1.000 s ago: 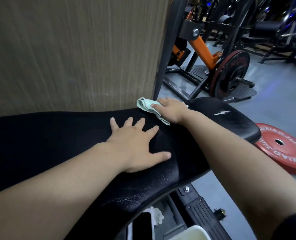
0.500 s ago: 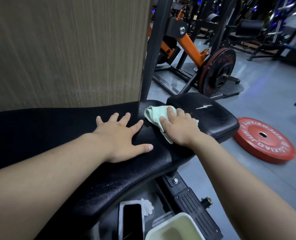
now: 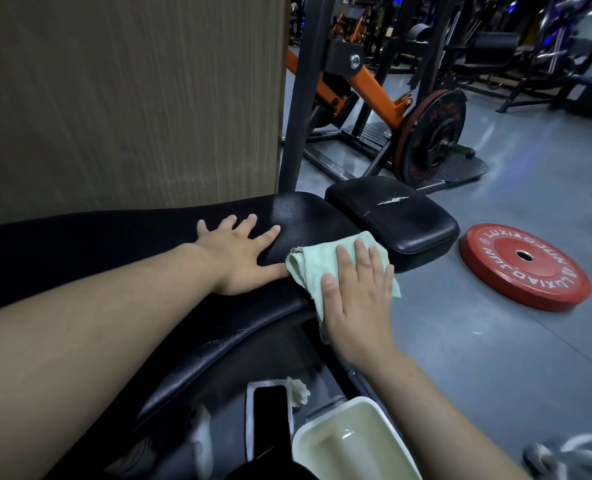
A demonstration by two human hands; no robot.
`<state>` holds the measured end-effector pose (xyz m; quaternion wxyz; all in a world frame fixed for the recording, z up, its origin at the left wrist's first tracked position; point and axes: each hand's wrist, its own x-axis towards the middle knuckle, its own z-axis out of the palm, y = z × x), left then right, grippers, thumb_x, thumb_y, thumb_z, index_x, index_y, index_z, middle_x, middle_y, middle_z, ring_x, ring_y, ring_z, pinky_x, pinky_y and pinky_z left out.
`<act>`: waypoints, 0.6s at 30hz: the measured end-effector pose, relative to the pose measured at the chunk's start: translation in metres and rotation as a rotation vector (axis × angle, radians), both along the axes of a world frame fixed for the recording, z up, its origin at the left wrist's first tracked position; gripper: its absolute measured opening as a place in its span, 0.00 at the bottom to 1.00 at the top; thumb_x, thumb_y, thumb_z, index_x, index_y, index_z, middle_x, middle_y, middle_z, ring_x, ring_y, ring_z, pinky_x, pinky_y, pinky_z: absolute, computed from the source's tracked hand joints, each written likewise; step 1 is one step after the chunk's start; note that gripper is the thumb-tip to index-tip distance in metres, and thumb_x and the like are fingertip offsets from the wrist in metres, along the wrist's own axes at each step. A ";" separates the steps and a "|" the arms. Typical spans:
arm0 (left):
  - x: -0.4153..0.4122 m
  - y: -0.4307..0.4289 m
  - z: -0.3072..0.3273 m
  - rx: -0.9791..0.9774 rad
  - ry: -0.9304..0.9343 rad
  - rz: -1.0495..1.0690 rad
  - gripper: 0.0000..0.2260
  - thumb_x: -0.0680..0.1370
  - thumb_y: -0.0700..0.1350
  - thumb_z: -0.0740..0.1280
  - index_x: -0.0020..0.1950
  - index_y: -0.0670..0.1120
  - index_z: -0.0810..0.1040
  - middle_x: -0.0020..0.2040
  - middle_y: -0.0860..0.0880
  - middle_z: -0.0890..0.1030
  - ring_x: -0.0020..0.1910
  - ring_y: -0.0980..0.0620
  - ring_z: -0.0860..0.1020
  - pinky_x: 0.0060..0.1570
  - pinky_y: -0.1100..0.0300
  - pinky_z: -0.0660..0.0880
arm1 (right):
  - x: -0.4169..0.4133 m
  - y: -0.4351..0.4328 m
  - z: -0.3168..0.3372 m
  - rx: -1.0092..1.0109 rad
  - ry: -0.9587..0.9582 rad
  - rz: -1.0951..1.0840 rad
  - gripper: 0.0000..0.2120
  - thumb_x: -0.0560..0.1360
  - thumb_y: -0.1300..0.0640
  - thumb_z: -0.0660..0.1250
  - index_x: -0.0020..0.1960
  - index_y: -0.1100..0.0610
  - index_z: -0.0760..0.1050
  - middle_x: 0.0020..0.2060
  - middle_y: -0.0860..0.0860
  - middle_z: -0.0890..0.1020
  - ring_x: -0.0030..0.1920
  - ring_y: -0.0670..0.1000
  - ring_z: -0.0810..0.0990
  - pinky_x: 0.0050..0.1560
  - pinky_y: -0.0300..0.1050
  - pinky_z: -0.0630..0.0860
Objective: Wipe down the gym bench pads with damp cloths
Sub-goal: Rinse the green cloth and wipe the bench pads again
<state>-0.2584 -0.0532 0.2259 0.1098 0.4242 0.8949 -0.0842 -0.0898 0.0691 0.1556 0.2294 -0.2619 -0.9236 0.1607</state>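
Observation:
A long black bench pad (image 3: 121,258) runs from the left to the middle of the head view, with a smaller black seat pad (image 3: 408,220) beyond it, torn white on top. My left hand (image 3: 242,258) lies flat on the long pad, fingers spread. My right hand (image 3: 360,299) presses a pale green cloth (image 3: 311,268) with straight fingers against the pad's near right edge. Part of the cloth hangs over the edge below my palm.
A white tub of cloudy water (image 3: 350,445) and a tray holding a dark phone (image 3: 270,420) sit on the floor under the bench. A red weight plate (image 3: 526,265) lies on the grey floor to the right. A wood-grain panel (image 3: 124,98) stands behind; an orange-framed machine (image 3: 374,84) beyond.
My right hand has dragged the cloth from the far top of the pad toward me, down onto its near right edge. My left hand stays pressed on the pad.

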 end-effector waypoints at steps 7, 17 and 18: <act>-0.003 -0.004 0.011 -0.012 0.041 -0.029 0.39 0.72 0.76 0.43 0.80 0.62 0.44 0.82 0.49 0.46 0.80 0.46 0.42 0.72 0.31 0.37 | 0.026 0.058 0.007 0.265 -0.233 0.308 0.34 0.80 0.35 0.39 0.81 0.52 0.49 0.80 0.50 0.46 0.79 0.49 0.38 0.78 0.56 0.40; -0.019 -0.036 -0.001 0.071 -0.013 0.012 0.36 0.73 0.74 0.44 0.79 0.63 0.43 0.82 0.50 0.43 0.80 0.49 0.41 0.73 0.33 0.37 | 0.014 0.108 0.028 0.674 -0.429 0.527 0.38 0.79 0.36 0.52 0.77 0.64 0.59 0.77 0.61 0.58 0.78 0.61 0.55 0.75 0.60 0.58; -0.019 -0.039 -0.002 0.082 -0.021 0.011 0.36 0.74 0.74 0.44 0.79 0.62 0.43 0.82 0.50 0.43 0.80 0.49 0.41 0.73 0.34 0.37 | 0.012 0.107 0.028 0.682 -0.416 0.544 0.38 0.79 0.37 0.53 0.77 0.65 0.59 0.77 0.62 0.59 0.78 0.61 0.56 0.75 0.60 0.59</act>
